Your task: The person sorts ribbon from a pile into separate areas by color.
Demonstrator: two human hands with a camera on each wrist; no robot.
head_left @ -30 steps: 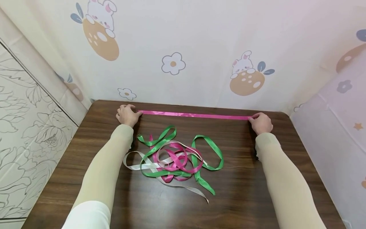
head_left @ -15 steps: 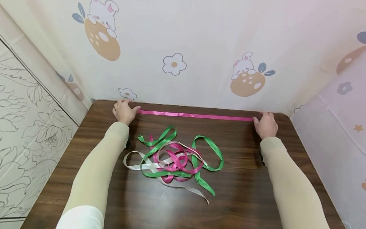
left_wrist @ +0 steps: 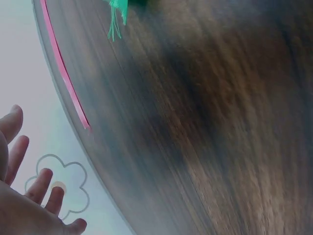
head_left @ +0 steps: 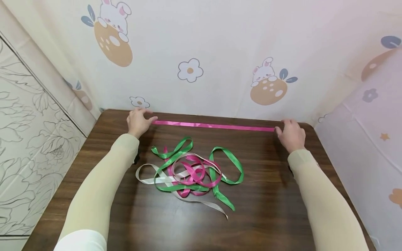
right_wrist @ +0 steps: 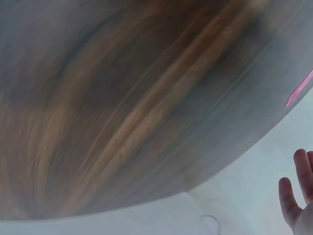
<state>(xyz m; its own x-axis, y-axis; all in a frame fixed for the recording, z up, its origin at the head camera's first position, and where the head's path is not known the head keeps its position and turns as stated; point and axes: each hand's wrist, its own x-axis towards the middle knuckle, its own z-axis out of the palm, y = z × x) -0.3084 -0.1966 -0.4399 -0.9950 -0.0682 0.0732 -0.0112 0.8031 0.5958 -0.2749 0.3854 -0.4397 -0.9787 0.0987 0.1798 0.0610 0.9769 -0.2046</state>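
A straight pink ribbon [head_left: 216,126] lies flat along the table's back edge. My left hand [head_left: 138,122] hovers by its left end with fingers spread; in the left wrist view that ribbon end lies free on the wood, apart from the fingers. Beyond the right end is my right hand [head_left: 291,134], holding nothing. Its fingers stand loose and apart in the right wrist view, away from the ribbon tip [right_wrist: 298,90]. In front lies a tangle of ribbons: green [head_left: 231,157], white [head_left: 146,181] and pink [head_left: 216,182]. A frayed green end [left_wrist: 117,12] shows in the left wrist view.
The brown wooden table [head_left: 188,230] has rounded back corners. A patterned curtain [head_left: 213,42] hangs right behind its back edge. A panel with flower line drawings [head_left: 28,146] stands on the left, and printed cloth [head_left: 370,139] borders the right side.
Both hands have let go of the straight pink ribbon's ends and drawn slightly outward. The ribbon stays in place, and so does the tangle. The head view has shifted slightly.
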